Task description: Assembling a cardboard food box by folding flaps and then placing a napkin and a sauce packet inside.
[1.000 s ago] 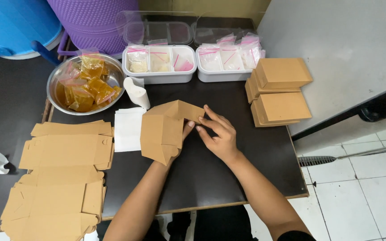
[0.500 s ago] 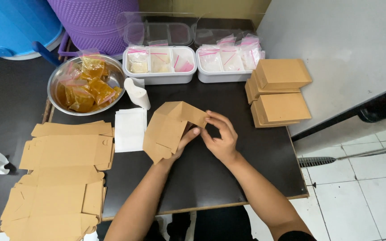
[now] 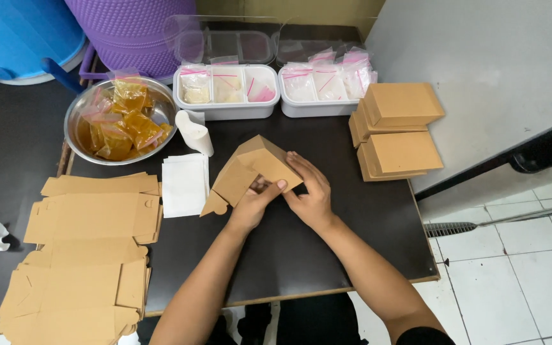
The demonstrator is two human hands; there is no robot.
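A stack of flat brown cardboard blanks [image 3: 84, 255] lies at the table's left edge, with white paper sheets [image 3: 185, 184] beside it. At centre, the left hand [image 3: 253, 204] and right hand [image 3: 311, 191] pinch a half-folded brown cardboard box [image 3: 253, 167], tilted just above the dark table [image 3: 289, 255]. To the right, finished brown boxes [image 3: 397, 128] sit stacked.

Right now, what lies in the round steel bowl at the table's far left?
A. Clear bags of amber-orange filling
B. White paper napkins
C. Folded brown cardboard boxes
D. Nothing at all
A: the round steel bowl holds a heap of clear bags of amber-orange filling, while the finished brown boxes are stacked at the far right.
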